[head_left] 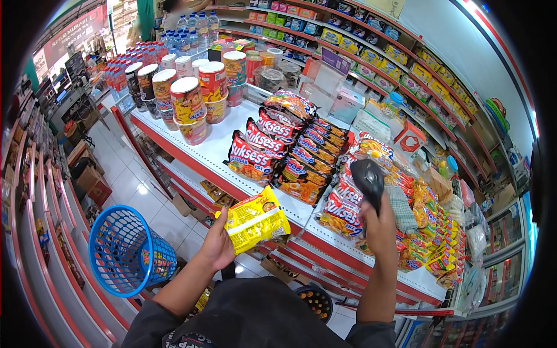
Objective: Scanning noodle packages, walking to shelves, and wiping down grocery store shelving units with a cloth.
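Note:
My left hand [219, 240] grips a yellow instant noodle packet [256, 219] by its left side, in front of the red-edged shelf top. My right hand [377, 217] is closed around the handle of a black handheld device [368, 178], possibly a scanner, raised over the display. Beneath it lie stacked Sukses noodle packets [341, 209] and a folded green checked cloth [401, 209]. Left of these stand rows of black Sedaap packets [304, 174] and more Sukses packets [254, 158].
Cup noodles [189, 108] are stacked at the shelf's left, with bottles behind. A blue plastic basket [126, 248] holding packets is at lower left, by empty-looking shelving [48, 261]. Orange noodle packets [424, 217] crowd the right. A dark round container [314, 304] stands low near my body.

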`<move>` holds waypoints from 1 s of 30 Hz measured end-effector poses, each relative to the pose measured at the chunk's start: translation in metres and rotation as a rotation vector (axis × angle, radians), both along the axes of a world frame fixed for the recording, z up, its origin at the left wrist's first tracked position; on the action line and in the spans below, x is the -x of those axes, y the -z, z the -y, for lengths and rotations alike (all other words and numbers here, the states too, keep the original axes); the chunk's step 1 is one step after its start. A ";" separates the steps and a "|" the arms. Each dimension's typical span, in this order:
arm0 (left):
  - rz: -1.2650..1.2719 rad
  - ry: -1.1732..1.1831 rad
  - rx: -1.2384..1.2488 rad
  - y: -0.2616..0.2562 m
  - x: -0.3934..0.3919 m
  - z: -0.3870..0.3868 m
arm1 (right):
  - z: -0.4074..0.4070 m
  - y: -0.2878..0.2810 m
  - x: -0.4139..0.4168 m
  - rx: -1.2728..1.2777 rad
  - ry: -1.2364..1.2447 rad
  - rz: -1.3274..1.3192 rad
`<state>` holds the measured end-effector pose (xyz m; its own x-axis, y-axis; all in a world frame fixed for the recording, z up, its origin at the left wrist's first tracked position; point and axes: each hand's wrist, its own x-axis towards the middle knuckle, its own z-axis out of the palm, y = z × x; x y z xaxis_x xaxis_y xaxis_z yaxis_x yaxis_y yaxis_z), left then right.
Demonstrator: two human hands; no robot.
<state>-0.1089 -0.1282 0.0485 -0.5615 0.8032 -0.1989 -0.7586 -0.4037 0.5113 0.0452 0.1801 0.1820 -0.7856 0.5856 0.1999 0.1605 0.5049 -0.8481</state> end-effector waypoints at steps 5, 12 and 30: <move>0.022 0.032 -0.035 -0.007 0.036 0.004 | 0.079 0.033 0.001 0.002 -0.293 -0.048; -0.094 -0.109 0.106 0.012 0.091 0.012 | 0.148 0.054 0.032 0.131 -0.322 0.217; 0.008 0.010 0.185 0.000 0.114 0.024 | 0.175 0.091 0.103 0.355 0.060 -0.028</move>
<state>-0.2225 -0.1518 0.0481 -0.5517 0.7578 -0.3484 -0.7663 -0.2957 0.5704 -0.0578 0.0048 0.0909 -0.7449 0.6672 -0.0035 0.1554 0.1685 -0.9734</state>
